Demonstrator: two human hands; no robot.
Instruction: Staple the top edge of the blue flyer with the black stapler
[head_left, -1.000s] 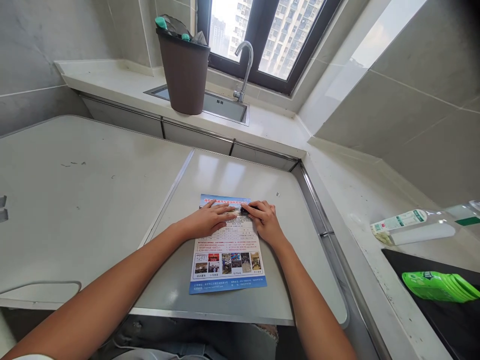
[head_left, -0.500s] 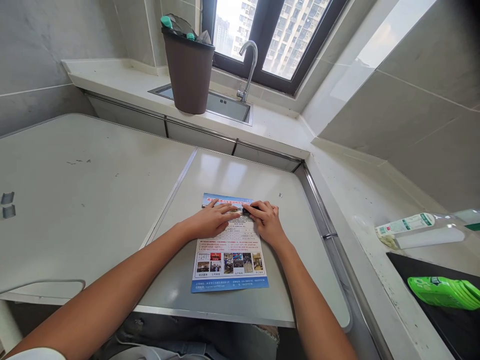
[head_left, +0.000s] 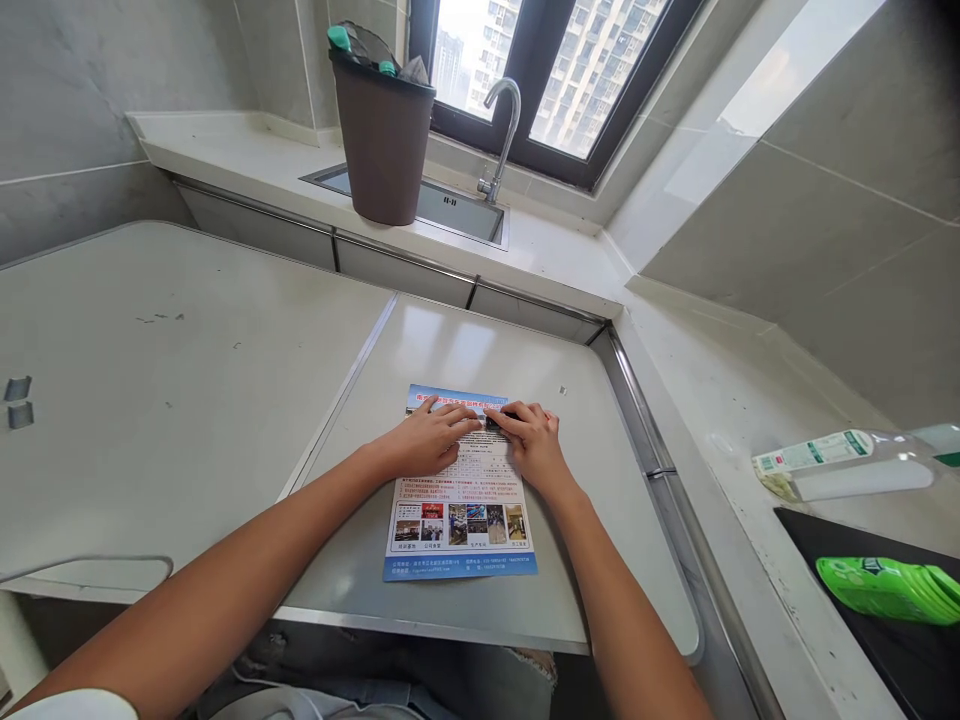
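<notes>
A printed flyer (head_left: 457,562) with blue bands, text and small photos lies flat on the white table (head_left: 360,590) before me. Across its upper part rests my left hand (head_left: 431,438), palm down with the fingers stretched out. My right hand (head_left: 534,435) is closed around a small black object (head_left: 495,422) pressed on the flyer near the left fingertips. The fingers cover most of that object, so its kind does not show.
A brown trash bin (head_left: 381,145) stands at the sink (head_left: 469,215) under a metal faucet (head_left: 506,130). On the right counter lie a clear plastic bottle (head_left: 847,465) and a green bottle (head_left: 885,588), the latter on a black panel. Two grey pieces (head_left: 19,402) lie far left.
The view has shifted very slightly. Both hands stay in nearly the same place on the flyer.
</notes>
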